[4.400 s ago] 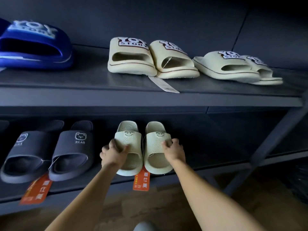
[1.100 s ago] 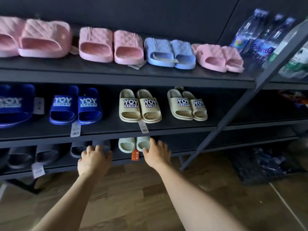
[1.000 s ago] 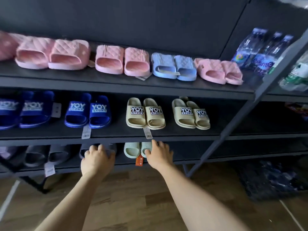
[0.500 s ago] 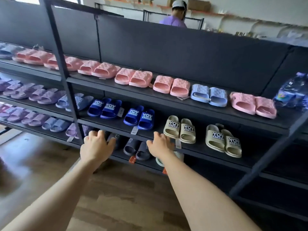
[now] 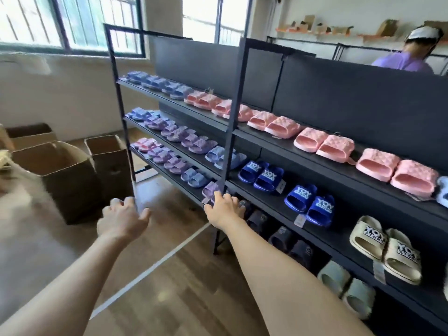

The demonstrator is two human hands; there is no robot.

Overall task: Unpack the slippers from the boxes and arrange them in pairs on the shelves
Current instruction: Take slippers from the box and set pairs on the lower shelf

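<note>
A dark metal rack [image 5: 230, 122] runs from the middle to the right, its three shelves lined with paired slippers. Pink quilted pairs [image 5: 324, 144] fill the top shelf, blue "YOY" pairs [image 5: 309, 202] and a beige pair [image 5: 385, 251] the middle, dark pairs [image 5: 283, 238] and the pale green pair [image 5: 346, 287] the bottom. Purple and light blue pairs [image 5: 181, 137] fill the far left section. My left hand [image 5: 122, 220] hovers open over the floor, holding nothing. My right hand [image 5: 225, 210] is open and empty in front of the bottom shelf's edge. Open brown cardboard boxes [image 5: 70, 175] stand at left.
A second tall open box [image 5: 111, 161] stands beside the rack's left post. Wooden floor with a white line [image 5: 155, 263] lies below my arms. A person in a purple top [image 5: 404, 61] stands behind the rack. Windows [image 5: 72, 23] are at the back left.
My view has swung left from the green pair to the rack's left end and the boxes. Both hands let go of the green slippers and now hang empty in the air.
</note>
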